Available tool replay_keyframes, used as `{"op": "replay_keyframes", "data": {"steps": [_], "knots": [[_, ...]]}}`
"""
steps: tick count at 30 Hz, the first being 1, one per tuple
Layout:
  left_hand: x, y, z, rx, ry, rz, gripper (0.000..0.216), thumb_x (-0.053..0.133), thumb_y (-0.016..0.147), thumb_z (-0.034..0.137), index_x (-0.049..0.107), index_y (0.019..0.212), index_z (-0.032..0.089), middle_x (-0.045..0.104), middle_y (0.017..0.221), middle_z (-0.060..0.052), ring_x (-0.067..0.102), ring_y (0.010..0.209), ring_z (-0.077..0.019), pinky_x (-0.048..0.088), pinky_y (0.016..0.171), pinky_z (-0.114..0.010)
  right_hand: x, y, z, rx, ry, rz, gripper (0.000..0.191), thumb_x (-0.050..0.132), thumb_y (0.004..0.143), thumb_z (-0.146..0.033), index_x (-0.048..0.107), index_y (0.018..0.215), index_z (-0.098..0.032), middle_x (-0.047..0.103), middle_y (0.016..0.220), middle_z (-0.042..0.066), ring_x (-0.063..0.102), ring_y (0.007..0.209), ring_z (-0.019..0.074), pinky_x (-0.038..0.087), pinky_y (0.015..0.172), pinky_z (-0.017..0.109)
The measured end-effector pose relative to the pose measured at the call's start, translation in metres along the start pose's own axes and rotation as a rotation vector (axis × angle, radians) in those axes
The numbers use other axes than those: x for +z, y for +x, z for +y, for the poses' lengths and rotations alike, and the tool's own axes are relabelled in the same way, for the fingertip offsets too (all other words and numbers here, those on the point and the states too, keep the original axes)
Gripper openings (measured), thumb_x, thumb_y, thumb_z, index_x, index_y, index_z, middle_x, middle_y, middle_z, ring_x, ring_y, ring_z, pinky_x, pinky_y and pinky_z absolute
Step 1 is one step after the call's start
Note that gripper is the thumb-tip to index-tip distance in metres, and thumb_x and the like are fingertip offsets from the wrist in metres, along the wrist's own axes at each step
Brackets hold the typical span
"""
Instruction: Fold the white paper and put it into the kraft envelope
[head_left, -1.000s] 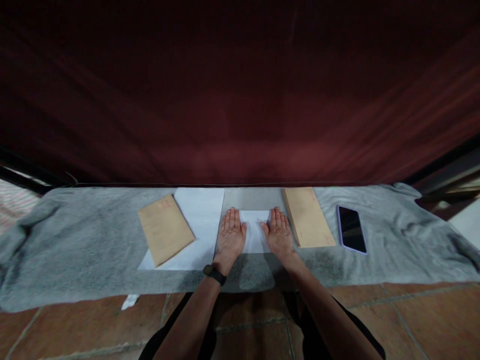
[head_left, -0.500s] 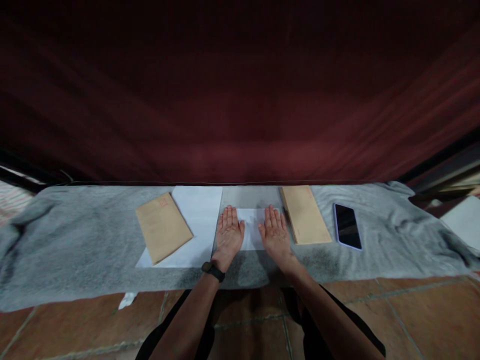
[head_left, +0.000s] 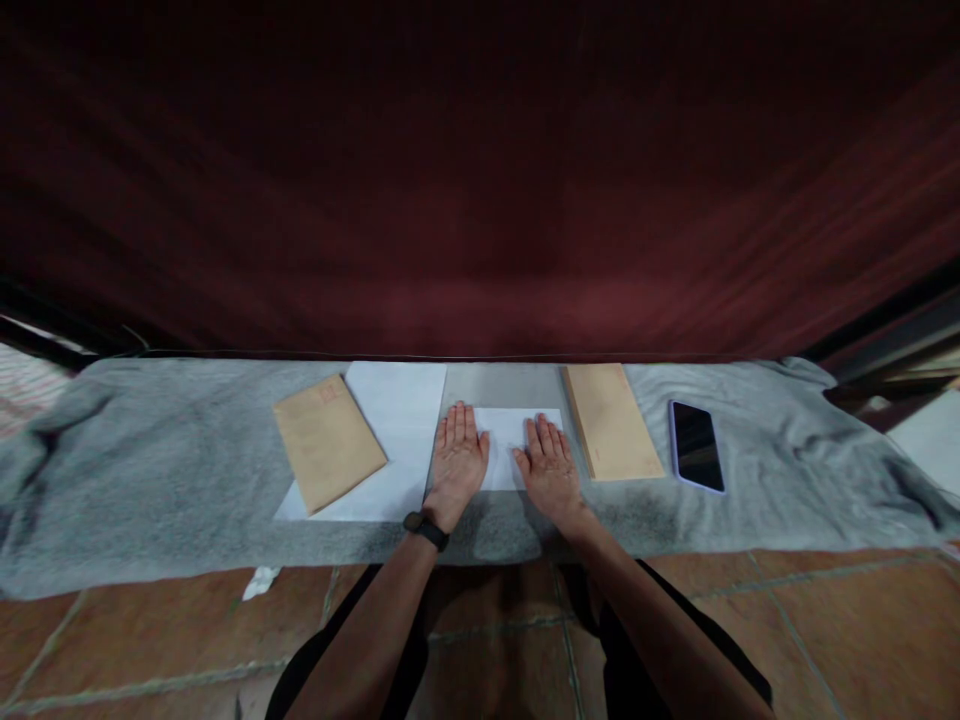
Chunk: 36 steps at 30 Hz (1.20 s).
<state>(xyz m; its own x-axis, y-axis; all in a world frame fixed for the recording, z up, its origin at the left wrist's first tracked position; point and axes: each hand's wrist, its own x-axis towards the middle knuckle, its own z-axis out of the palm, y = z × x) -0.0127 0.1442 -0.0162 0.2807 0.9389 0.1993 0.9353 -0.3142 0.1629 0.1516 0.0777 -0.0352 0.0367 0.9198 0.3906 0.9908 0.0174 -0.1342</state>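
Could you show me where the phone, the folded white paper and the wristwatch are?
phone (head_left: pixel 697 445): head view, middle of its dark screen.
folded white paper (head_left: pixel 507 440): head view, bare strip between the hands.
wristwatch (head_left: pixel 426 529): head view, black band on the left wrist.

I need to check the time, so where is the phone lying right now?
In the head view the phone lies face up on the grey cloth, right of the right hand, just beyond the brown envelope.

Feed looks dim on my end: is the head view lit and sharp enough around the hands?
Head view: top half is dark maroon curtain; small folded white paper under the left hand and right hand reads bright and sharp; wide-angle lens bows the grey cloth at the edges.
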Motion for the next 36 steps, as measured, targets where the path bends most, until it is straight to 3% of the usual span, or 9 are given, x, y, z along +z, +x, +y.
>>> {"op": "replay_keyframes", "data": {"steps": [10,15,21,29,36], "knots": [[-0.006,-0.001,0.004,0.008,0.005,0.019,0.063,0.032,0.102,0.032,0.032,0.154,-0.002,0.03,0.162,-0.022,0.022,0.154,-0.03,0.02,0.126,-0.049,0.002,-0.002,0.008,0.017,0.026,-0.027,0.061,0.035,0.107,-0.043,0.036,0.155,-0.006,0.035,0.16,0.023,0.035,0.148,0.0331,0.031,0.118,0.053],[-0.016,-0.006,0.014,0.135,-0.036,0.001,0.059,0.03,0.102,0.023,0.026,0.159,0.009,0.025,0.166,-0.014,0.014,0.156,-0.0244,0.017,0.128,-0.049,0.002,-0.003,0.009,0.012,0.033,-0.012,0.061,0.035,0.106,-0.043,0.037,0.155,-0.007,0.036,0.16,0.022,0.035,0.148,0.033,0.032,0.117,0.053],[-0.011,-0.024,0.027,0.36,-0.102,-0.063,0.052,0.034,0.105,0.034,0.04,0.154,0.015,0.034,0.164,-0.009,0.022,0.155,-0.0238,0.021,0.127,-0.046,0.003,-0.004,0.011,-0.007,0.027,-0.034,0.057,0.032,0.107,-0.037,0.036,0.155,-0.007,0.031,0.163,0.022,0.031,0.15,0.0316,0.03,0.118,0.053],[-0.006,-0.031,0.021,0.326,-0.081,-0.061,0.055,0.037,0.105,0.041,0.037,0.155,0.017,0.031,0.165,-0.011,0.023,0.155,-0.0249,0.022,0.126,-0.047,0.002,-0.005,0.015,-0.021,0.024,-0.045,0.059,0.032,0.107,-0.039,0.033,0.156,-0.006,0.03,0.163,0.021,0.027,0.151,0.0308,0.029,0.119,0.051],[-0.011,-0.035,0.012,0.277,-0.052,-0.086,0.056,0.035,0.105,0.039,0.032,0.158,0.019,0.027,0.167,-0.01,0.021,0.155,-0.0241,0.021,0.126,-0.047,0.002,-0.01,0.017,0.006,0.032,-0.003,0.064,0.032,0.107,-0.042,0.026,0.159,-0.005,0.034,0.161,0.023,0.034,0.148,0.0324,0.032,0.118,0.053]]}}
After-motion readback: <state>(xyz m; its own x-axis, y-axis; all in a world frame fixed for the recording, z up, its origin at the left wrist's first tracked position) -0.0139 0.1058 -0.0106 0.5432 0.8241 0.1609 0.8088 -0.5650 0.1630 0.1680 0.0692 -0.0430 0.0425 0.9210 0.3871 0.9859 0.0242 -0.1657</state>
